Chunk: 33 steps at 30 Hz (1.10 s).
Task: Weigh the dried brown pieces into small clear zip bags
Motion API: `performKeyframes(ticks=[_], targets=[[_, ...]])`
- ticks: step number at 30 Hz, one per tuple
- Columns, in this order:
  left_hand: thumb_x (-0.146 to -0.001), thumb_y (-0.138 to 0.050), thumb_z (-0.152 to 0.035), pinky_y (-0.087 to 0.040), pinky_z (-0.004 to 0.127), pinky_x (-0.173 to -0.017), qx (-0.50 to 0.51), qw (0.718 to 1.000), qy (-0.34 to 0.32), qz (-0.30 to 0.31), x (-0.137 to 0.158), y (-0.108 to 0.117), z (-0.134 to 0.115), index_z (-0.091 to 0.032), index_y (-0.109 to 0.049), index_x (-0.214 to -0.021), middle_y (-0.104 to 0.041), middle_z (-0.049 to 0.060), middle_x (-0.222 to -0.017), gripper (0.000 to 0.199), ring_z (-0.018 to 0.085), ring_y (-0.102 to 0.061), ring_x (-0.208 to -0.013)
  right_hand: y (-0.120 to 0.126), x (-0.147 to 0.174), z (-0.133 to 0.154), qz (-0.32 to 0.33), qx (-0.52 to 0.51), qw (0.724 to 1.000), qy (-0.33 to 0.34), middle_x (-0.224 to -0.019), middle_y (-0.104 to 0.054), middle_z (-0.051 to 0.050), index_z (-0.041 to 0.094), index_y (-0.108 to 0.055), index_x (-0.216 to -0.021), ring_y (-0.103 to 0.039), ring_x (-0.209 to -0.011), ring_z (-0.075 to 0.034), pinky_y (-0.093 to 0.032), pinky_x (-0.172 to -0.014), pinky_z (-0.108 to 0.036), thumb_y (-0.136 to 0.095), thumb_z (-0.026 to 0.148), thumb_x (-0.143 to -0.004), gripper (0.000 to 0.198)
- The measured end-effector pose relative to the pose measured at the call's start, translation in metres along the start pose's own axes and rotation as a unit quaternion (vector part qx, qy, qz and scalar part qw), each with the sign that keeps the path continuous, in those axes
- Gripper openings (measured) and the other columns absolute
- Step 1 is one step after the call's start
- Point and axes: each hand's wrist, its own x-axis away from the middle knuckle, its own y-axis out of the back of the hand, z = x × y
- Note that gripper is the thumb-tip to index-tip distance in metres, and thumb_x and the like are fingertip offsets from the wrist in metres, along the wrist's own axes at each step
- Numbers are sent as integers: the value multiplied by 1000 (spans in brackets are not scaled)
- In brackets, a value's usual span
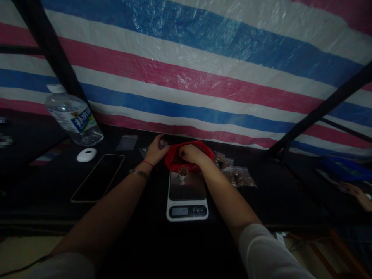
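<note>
My right hand (192,154) reaches into an open red plastic bag (207,149), its fingers curled and pinched together over dark contents. What they pinch is hidden. At the bag's left edge, my left hand (156,152) is closed around a small clear plastic bag (163,144), mostly covered by the fingers. Just in front of the red bag, a small cup (183,173) of brownish bits stands on the plate of a white kitchen scale (187,217). The scale's display is lit, but its digits are too blurred to read.
Several filled clear bags (240,177) lie right of the red bag. To the left are a flat clear bag (127,142), a phone (99,178), a white oval case (86,155) and a water bottle (74,116). Another person's hand (356,192) shows far right.
</note>
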Motion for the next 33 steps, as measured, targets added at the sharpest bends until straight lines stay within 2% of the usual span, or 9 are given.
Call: performKeyframes(ticks=[4, 7, 11, 17, 20, 23, 27, 33], targets=[[-72, -60, -40, -46, 37, -92, -3, 1000, 5, -7, -1, -1, 2, -15, -47, -130, -63, 10, -113, 64, 24, -61, -102, -4, 5, -7, -14, -6, 1000, -2, -101, -72, -7, 17, -72, -99, -65, -91, -19, -44, -81, -23, -59, 14, -77, 25], [-73, -59, -40, -46, 37, -92, 2, 1000, 5, -10, -1, -3, 3, -15, -47, -130, -64, 10, -111, 64, 24, -61, -100, -6, 8, -10, 19, -16, 1000, -8, -102, -72, -6, 19, -71, -104, -65, -92, -20, -46, -79, -24, -66, 22, -74, 31], [-72, -60, -40, -46, 38, -93, 6, 1000, -3, -12, -1, -3, 6, -15, -48, -130, -63, 11, -113, 64, 24, -61, -102, -8, 8, -8, 70, -11, 997, -24, -98, -73, -6, 21, -73, -102, -67, -85, -20, -46, -73, -22, -64, 17, -72, 31], [-72, -61, -39, -46, 37, -93, 23, 1000, 2, -12, -3, -4, 9, -14, -48, -129, -65, 11, -108, 64, 23, -61, -100, -12, 5, -8, 62, -16, 997, -30, -99, -73, -6, 19, -73, -101, -67, -87, -19, -46, -72, -21, -62, 18, -74, 29], [-71, -62, -39, -47, 37, -92, 26, 1000, 4, -6, -3, -4, 9, -15, -48, -129, -65, 10, -107, 65, 23, -62, -98, -14, 5, -11, 53, -8, 998, -39, -97, -73, -6, 19, -74, -96, -67, -86, -18, -45, -72, -21, -60, 11, -73, 28], [-71, -61, -39, -47, 38, -92, 26, 1000, -1, -5, -2, -4, 7, -16, -48, -129, -65, 9, -107, 64, 23, -61, -98, -13, 7, -11, 24, 4, 999, -35, -96, -74, -6, 19, -74, -93, -66, -86, -17, -45, -74, -20, -58, 7, -74, 28], [-72, -60, -39, -46, 39, -94, 17, 1000, -9, -11, -1, -2, 5, -15, -49, -128, -63, 11, -112, 62, 24, -60, -102, -8, 16, -14, -41, -7, 999, -33, -94, -73, -5, 18, -74, -94, -66, -86, -17, -45, -78, -21, -60, 11, -76, 23], [-72, -60, -40, -47, 39, -91, 16, 1000, 6, -1, -3, -4, 8, -16, -48, -129, -66, 9, -105, 63, 23, -62, -96, -9, 30, -24, -144, -23, 989, -40, -99, -71, -7, 17, -73, -93, -63, -95, -18, -45, -86, -26, -62, 13, -78, 19]])
